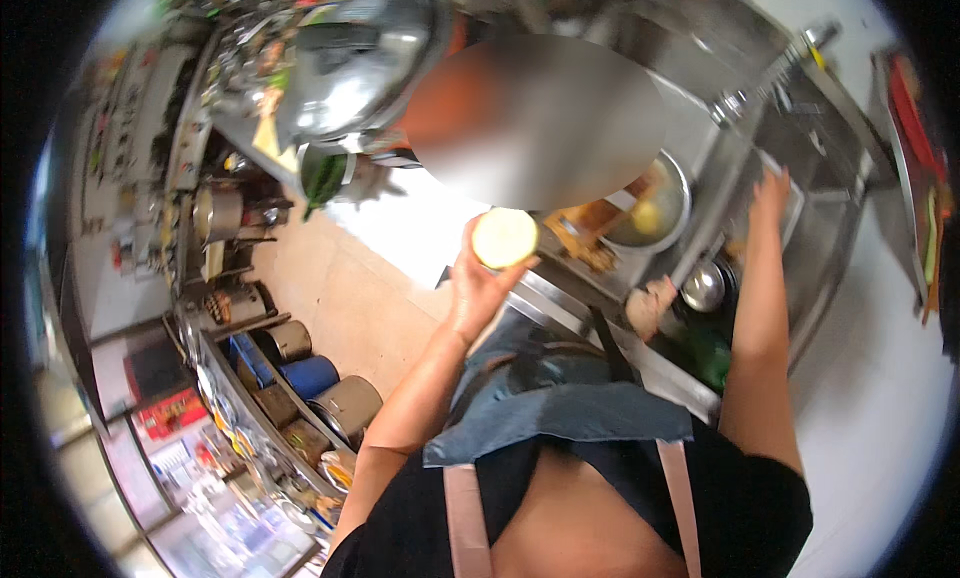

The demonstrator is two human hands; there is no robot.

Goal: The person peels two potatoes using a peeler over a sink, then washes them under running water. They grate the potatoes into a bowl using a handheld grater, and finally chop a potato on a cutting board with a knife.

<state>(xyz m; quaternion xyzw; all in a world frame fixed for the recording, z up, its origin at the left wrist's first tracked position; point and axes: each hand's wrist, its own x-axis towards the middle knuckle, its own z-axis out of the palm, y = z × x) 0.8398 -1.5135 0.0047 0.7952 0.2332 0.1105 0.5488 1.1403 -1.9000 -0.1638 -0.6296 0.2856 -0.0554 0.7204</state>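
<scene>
My left hand (480,278) grips a round, pale yellow piece of produce, perhaps a cut or peeled vegetable (505,237), in front of my apron (555,413). To the right, my right hand (771,192) reaches over the steel sink (817,147), beside the pale rim of a container (793,210). Blur hides whether its fingers hold anything. Between my hands stands a metal basin (686,210) with a yellow round item (646,218) inside. Knobbly brown pieces (596,257) lie close to it. A blurred oval covers the area beyond my left hand.
A metal tap (731,109) extends over the sink. Near my right forearm sit a shiny metal bowl (705,285) and a pale lump (651,306). A large metal lid (352,75) is at upper left. A blue bucket (309,375) and pots stand under a left-hand counter.
</scene>
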